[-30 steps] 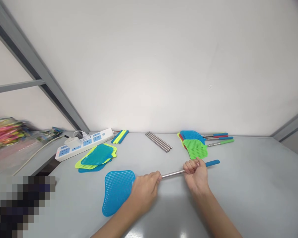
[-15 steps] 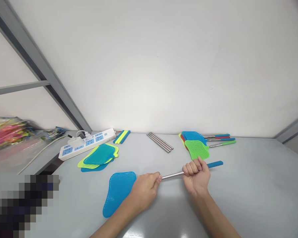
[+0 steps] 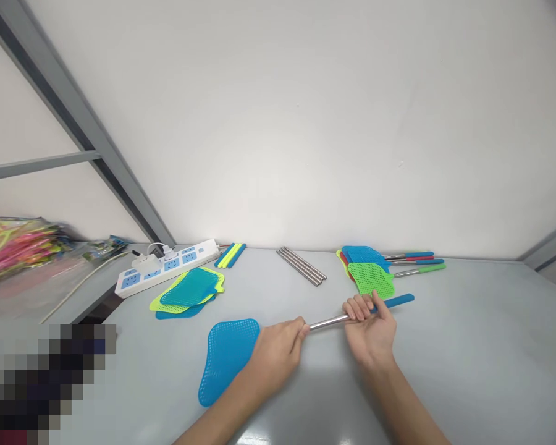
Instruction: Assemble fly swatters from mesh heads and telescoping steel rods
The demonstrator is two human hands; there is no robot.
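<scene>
A blue fly swatter (image 3: 227, 358) lies across in front of me, its mesh head at the left and a metal rod leading to a blue handle at the right. My left hand (image 3: 280, 349) is closed round it where head and rod meet, hiding that joint. Palm up, my right hand (image 3: 370, 327) has its fingers curled round the rod beside the blue handle, with the thumb raised off it. Just beyond that hand rests a green fly swatter (image 3: 370, 279) on a pile with blue, red and yellow ones.
Several metal rods (image 3: 301, 266) lie near the wall. Left of them are blue and yellow handle sleeves (image 3: 230, 255), loose swatter heads (image 3: 189, 287) and a white power strip (image 3: 167, 269) with plugs. Bagged colourful items (image 3: 23, 247) lie at the far left; a pixelated patch covers the lower left.
My right hand's fingers have loosened a little, the thumb lifting away from the rod. The handle end has risen slightly. The whole view has shifted a bit.
</scene>
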